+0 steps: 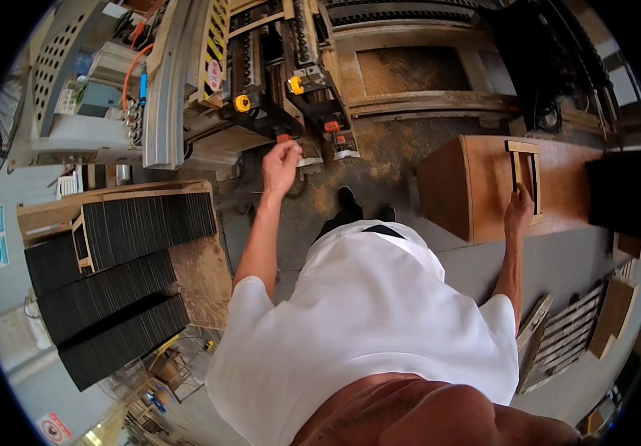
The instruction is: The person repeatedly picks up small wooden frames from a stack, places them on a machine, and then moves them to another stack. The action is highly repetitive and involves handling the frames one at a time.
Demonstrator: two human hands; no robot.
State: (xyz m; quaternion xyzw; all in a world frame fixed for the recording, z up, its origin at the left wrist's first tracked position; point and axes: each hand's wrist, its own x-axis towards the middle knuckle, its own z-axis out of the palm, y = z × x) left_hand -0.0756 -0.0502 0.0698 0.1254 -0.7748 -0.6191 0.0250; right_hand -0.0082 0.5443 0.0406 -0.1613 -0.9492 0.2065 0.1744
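Observation:
My left hand [282, 165] is raised at the near end of the machine rails [280, 104], next to a red block [283, 138]. Its fingers are curled together; what they hold, if anything, is hidden. Off to the right, my right hand [518, 208] is closed on the near part of a small rectangular frame [536, 178]. This frame has black long sides and pale wooden ends, and it lies against the top of a brown wooden box [484, 186].
Rows of black panels [112, 275] stand stacked on a wooden board at the left, with another small frame [81, 241] on them. Yellow knobs [242, 103] stick out from the machine. Sawdust covers the floor [380, 149] ahead. A slatted pallet [565, 334] leans at the right.

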